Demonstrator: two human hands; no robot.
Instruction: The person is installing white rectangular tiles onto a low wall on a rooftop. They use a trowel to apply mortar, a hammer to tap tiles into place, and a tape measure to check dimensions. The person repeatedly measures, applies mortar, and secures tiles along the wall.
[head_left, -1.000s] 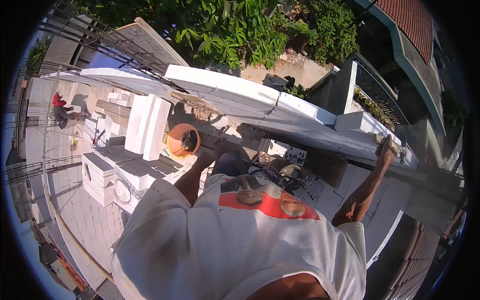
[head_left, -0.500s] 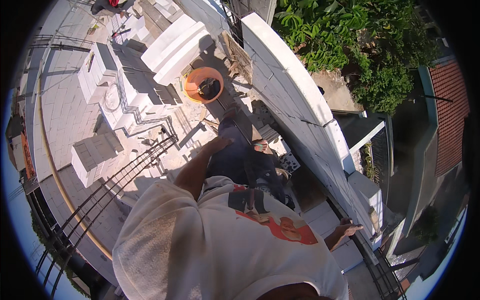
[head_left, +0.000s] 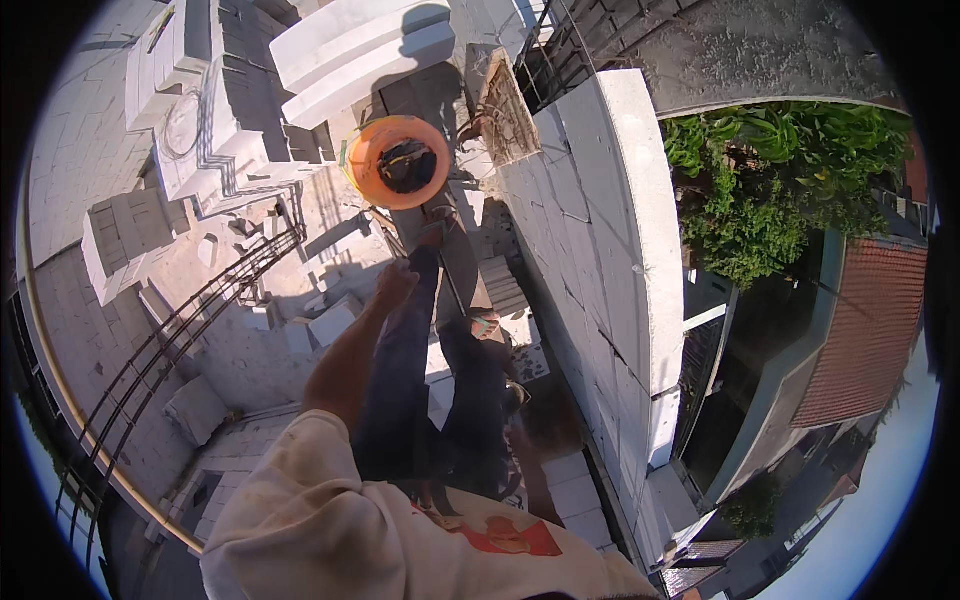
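Observation:
My left hand is held out in front of my left leg, back of the hand up, a little short of the orange bucket. Its fingers are curled out of sight, and I see nothing in it. The bucket stands in sunlight and holds something dark that I cannot make out. My right forearm hangs in shadow beside my right leg. The right hand at its end is too dark to make out. Both legs wear dark trousers, and a sandalled foot shows past the right knee.
A white block wall runs along my right. Stacked white blocks stand beyond the bucket, and more stand at left. Steel rebar slants across the left side. A rough board leans at the wall's far end.
My view has swung forward and the bucket looks nearer. My left hand has left my thigh and reaches forward. My right hand has come from the wall side to beside my leg.

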